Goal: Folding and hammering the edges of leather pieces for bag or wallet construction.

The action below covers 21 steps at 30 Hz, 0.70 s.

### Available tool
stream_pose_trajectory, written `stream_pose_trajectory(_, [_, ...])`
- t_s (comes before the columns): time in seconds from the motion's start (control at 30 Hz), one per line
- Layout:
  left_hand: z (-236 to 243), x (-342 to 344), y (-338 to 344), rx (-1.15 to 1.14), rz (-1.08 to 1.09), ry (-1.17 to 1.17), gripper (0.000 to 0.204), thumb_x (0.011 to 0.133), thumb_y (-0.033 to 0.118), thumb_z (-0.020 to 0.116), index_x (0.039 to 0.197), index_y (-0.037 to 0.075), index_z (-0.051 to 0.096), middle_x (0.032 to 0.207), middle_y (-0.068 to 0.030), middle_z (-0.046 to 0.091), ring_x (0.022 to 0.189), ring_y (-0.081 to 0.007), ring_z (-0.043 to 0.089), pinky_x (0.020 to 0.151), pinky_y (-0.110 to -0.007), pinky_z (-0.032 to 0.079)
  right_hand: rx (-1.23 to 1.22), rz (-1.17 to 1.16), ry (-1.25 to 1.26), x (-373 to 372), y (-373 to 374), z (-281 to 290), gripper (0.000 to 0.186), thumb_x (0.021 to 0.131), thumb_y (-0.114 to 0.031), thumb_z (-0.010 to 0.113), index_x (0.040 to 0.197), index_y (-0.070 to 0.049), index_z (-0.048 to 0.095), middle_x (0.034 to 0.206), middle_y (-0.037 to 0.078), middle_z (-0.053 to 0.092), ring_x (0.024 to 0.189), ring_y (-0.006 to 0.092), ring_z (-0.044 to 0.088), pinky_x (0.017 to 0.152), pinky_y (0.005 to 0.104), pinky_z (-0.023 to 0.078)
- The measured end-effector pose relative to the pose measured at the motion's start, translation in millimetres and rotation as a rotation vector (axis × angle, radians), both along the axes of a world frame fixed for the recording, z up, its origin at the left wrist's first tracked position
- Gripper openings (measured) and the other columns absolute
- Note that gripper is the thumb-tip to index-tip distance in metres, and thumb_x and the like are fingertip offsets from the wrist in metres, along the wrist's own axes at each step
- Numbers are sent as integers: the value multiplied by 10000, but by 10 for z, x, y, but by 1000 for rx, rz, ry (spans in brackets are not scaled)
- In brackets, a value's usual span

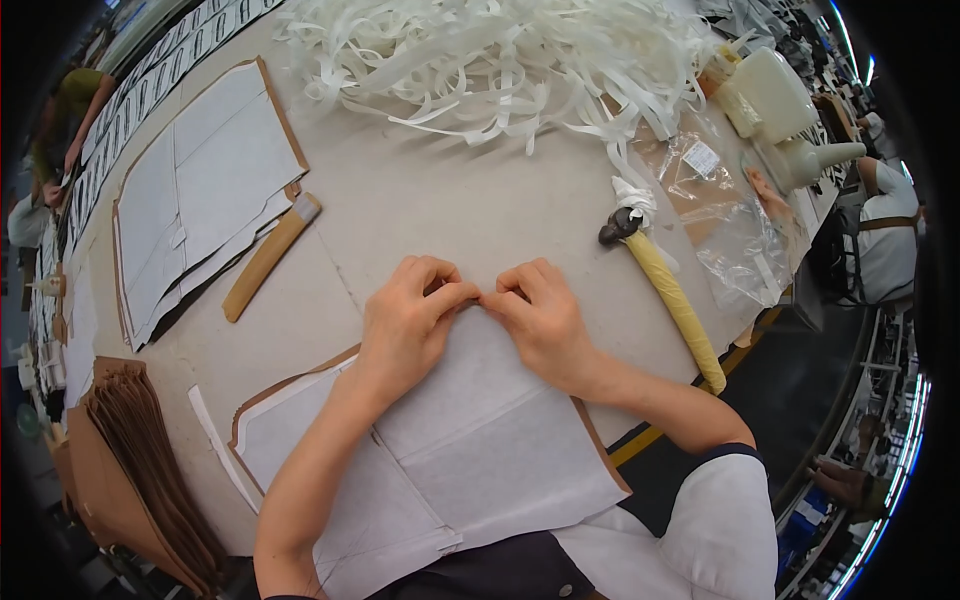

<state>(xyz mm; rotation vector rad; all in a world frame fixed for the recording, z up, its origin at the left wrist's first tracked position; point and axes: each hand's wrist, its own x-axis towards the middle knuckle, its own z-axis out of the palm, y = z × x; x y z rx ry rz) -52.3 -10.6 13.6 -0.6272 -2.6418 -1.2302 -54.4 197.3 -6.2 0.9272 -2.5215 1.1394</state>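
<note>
Both left hand (pixel 405 325) and right hand (pixel 545 325) pinching far edge of brown-edged white flat panel (pixel 500 425), long axis lower-left to upper-right

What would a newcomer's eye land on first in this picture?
Likely the big tangle of white strips heaped along the far side of the table. Next, near the centre, the left hand and right hand pinching the far edge of a white-faced panel; then the yellow-handled hammer lying to their right.
</note>
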Motion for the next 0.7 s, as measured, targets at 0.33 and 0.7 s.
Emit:
stream_pose_trajectory(0.33, [-76, 67, -20, -224, -45, 334, 313, 755, -67, 746, 1027, 85, 780, 1044, -36, 696, 921, -228, 662, 701, -356, 570, 47, -10, -297, -68, 168, 269, 141, 839, 1, 746, 958, -48, 688, 994, 77, 616, 1004, 295, 565, 915, 420, 438])
stream_pose_trajectory(0.7, [-68, 129, 36, -268, -72, 269, 388, 770, -43, 737, 1129, 98, 774, 1101, -17, 694, 1097, -239, 628, 1019, -438, 441, -17, 139, -120, -155, 279, 119, 161, 822, 13, 751, 970, -48, 736, 1007, 54, 643, 995, 270, 577, 881, 410, 464])
